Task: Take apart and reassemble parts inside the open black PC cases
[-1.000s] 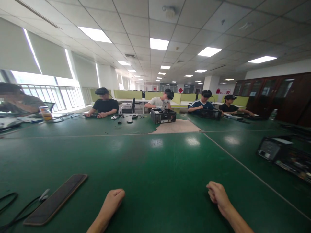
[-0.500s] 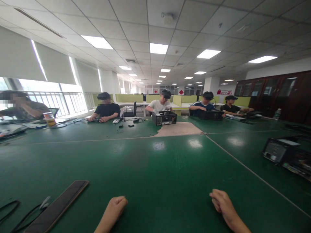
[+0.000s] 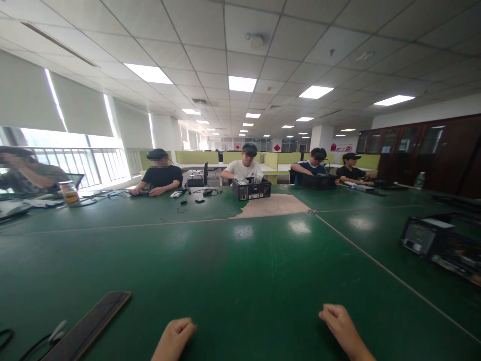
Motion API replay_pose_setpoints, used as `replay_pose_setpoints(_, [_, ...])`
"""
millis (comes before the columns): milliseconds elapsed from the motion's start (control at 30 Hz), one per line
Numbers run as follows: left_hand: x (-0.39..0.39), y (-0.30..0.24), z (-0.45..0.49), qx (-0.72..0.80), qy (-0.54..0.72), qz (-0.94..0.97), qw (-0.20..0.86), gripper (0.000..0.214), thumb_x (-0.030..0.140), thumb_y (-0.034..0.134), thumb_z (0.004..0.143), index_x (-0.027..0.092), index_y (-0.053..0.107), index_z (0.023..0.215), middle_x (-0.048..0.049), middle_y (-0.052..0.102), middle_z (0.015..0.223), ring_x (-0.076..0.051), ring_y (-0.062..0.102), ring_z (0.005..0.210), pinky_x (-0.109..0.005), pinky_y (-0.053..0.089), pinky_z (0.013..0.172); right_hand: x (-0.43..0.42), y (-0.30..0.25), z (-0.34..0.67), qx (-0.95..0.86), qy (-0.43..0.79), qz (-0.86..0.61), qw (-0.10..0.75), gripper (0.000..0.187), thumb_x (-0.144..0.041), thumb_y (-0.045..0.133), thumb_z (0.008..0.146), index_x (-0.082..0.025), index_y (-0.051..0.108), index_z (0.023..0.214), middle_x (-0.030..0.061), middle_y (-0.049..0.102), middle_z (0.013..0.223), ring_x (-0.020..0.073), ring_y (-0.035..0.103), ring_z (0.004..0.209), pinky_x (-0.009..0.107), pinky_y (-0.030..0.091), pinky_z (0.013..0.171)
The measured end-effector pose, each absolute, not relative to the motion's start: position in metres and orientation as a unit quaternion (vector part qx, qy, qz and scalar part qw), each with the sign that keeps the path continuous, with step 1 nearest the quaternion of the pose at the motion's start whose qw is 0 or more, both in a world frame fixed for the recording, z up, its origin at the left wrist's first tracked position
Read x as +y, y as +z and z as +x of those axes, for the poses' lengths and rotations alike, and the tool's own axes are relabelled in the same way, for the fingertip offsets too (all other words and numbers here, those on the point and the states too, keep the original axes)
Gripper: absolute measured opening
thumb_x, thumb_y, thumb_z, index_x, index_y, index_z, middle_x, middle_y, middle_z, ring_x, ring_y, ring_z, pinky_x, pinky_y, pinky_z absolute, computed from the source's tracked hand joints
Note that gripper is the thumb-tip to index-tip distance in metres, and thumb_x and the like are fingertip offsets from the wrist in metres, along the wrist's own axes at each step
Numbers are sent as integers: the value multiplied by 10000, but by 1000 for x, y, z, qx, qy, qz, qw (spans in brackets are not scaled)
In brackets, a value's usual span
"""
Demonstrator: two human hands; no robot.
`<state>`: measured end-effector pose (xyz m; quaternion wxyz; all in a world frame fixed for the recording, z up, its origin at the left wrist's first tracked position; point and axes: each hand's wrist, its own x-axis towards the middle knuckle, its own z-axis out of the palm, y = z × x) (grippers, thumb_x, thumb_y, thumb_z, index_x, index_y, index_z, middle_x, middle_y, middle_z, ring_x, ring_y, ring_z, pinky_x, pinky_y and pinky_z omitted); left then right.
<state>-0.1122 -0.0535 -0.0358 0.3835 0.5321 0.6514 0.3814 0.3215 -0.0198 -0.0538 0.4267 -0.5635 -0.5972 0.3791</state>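
My left hand rests at the bottom edge of the view on the green table, its fingers curled into a loose fist with nothing showing in it. My right hand lies further right on the table, fingers also curled in, holding nothing that I can see. A dark flat phone lies to the left of my left hand, apart from it. A black cable with a white plug runs beside the phone at the lower left.
An open black computer case lies at the right. Another computer case stands across the table before a seated person. Several other people sit along the far side. A jar stands far left.
The view has tilted upward, so both hands and the phone sit lower in the picture. The hands stay curled on the table in the same pose.
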Motion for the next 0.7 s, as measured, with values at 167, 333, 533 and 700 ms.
replay_pose_setpoints(167, [-57,-28,-108,650,376,541,379,528,698,510,525,234,265,462,65,258,456,-100,245,477,-254,235,488,-23,-47,319,-595,378,-566,427,384,-496,487,686,-233,281,497,-51,283,506,115,328,493,273,309,526])
replay_pose_setpoints(333, [-54,-37,-114,648,377,545,376,483,666,490,560,234,294,471,64,279,467,-104,270,475,-260,255,490,-24,-47,319,-595,371,-571,427,398,-511,495,676,-227,282,496,-48,291,508,113,330,503,266,308,536])
replay_pose_setpoints(533, [-56,-34,-113,647,376,555,363,495,675,492,558,233,289,462,70,266,460,-97,261,466,-261,268,498,-15,-60,322,-625,335,-571,414,387,-510,462,685,-236,267,492,-52,259,510,111,295,500,272,274,517])
replay_pose_setpoints(700, [-60,-29,-110,643,376,553,374,509,693,486,574,229,301,480,62,293,478,-104,288,483,-260,296,506,-21,-58,320,-599,283,-625,414,430,-596,426,756,-217,413,552,-17,413,552,148,411,539,289,361,549])
